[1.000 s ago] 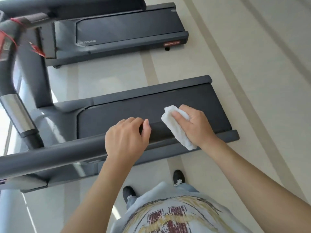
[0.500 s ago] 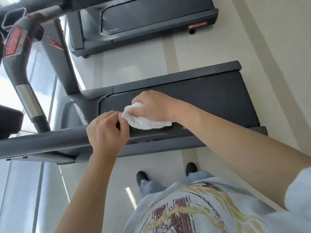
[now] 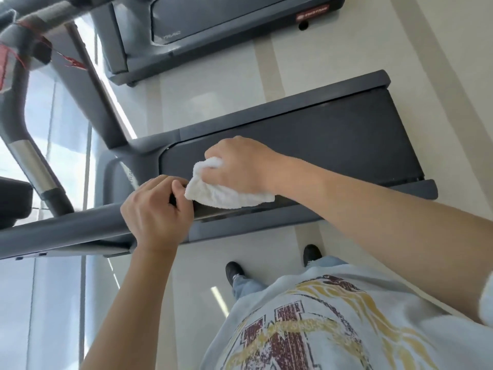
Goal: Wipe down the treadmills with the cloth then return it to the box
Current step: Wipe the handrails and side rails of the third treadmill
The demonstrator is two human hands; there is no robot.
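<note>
Cloth [image 3: 226, 194] bunched in right hand [image 3: 240, 166], pressed on handrail [image 3: 66, 231]; left hand [image 3: 157, 212] fingers wrap handrail beside cloth. Wiping underway; far treadmill [image 3: 226, 25], box return pending.

The white cloth [image 3: 226, 194] looks like soft, nubby terry, the near treadmill [image 3: 306, 145] has a matt dark rubbery belt framed by smooth grey plastic rails, its handrail [image 3: 66, 231] looks matt grey, the upright at nine o'clock carries a brushed metal sleeve [image 3: 32, 166], and the pale floor [image 3: 213, 97] is glossy.
</note>
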